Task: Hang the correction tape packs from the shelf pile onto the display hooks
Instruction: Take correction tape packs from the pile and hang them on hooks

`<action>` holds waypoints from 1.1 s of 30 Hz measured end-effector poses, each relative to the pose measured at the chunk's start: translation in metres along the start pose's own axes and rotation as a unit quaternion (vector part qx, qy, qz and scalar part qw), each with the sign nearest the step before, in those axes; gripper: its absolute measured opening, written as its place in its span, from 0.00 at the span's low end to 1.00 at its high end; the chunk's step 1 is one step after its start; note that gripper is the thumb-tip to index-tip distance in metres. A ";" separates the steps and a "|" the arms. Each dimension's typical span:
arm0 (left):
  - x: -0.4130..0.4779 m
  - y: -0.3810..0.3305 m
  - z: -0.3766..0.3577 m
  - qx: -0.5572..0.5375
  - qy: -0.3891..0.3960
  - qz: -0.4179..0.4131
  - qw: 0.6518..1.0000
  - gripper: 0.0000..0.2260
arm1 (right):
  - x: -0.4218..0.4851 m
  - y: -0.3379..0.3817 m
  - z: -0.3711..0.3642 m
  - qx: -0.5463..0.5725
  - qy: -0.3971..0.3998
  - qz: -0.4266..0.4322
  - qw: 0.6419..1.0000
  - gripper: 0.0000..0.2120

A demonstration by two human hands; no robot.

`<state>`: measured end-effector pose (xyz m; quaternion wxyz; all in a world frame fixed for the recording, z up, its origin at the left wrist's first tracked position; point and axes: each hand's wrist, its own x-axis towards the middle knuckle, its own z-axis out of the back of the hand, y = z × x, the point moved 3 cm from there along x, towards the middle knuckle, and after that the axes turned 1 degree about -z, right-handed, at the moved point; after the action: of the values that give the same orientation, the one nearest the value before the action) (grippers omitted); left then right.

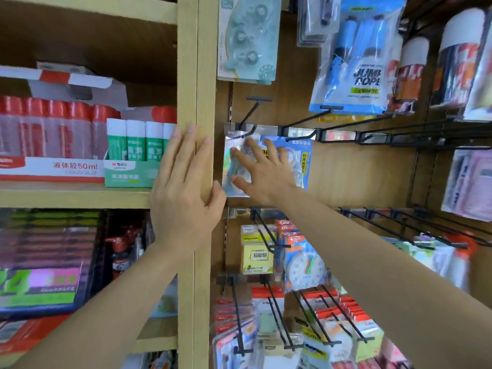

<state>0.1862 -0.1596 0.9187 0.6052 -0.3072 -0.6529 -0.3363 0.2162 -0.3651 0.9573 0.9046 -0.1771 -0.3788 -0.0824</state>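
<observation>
With the silvery pack (228, 166) and blue pack (306, 161) apparently hung on adjacent hooks (247, 130), my right hand (263, 174) rests spread-fingered on the silvery one, my left hand (183, 187) braces flat against the wooden upright (205, 75), and I cannot tell how many packs remain.

A pale wooden upright (198, 75) is running from top to bottom, dividing a shelving unit in two. To its left, a wooden shelf board (66, 197) is stretching across at mid height, with another board (93, 6) lying above it. To its right, a brown wooden back panel (354, 177) is standing behind a shiny metal rail (266, 128), which is catching bright, even light.
</observation>
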 end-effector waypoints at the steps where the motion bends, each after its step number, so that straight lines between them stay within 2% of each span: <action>1: 0.000 0.000 0.000 0.000 0.000 -0.002 1.000 0.27 | 0.003 -0.001 -0.002 -0.009 0.010 -0.001 1.000 0.32; 8: -0.002 0.003 -0.002 -0.004 -0.001 -0.011 1.000 0.27 | 0.020 -0.012 -0.012 -0.044 0.060 0.044 0.996 0.33; 14: -0.003 0.002 -0.002 -0.002 -0.002 -0.011 1.000 0.27 | -0.006 -0.015 0.012 0.037 0.032 0.059 0.997 0.33; 19: -0.002 -0.001 0.002 -0.014 0.019 0.007 1.000 0.28 | -0.058 -0.014 0.037 0.152 0.014 0.043 0.987 0.23; 24: -0.012 -0.009 0.017 -0.055 0.103 0.036 0.992 0.33 | -0.114 -0.020 0.064 0.294 0.009 -0.025 0.955 0.16; 28: -0.052 -0.029 0.044 -0.123 0.151 0.070 0.978 0.23 | -0.167 -0.018 0.075 0.339 0.003 -0.055 0.939 0.20; 33: -0.143 -0.063 0.063 -0.205 0.345 0.089 0.912 0.14 | -0.248 -0.001 0.059 0.316 0.020 -0.064 0.946 0.19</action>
<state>0.1095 -0.1443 0.7694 0.7439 -0.3458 -0.2902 -0.4927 0.0042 -0.3396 0.8184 0.9143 0.1437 -0.3781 -0.0193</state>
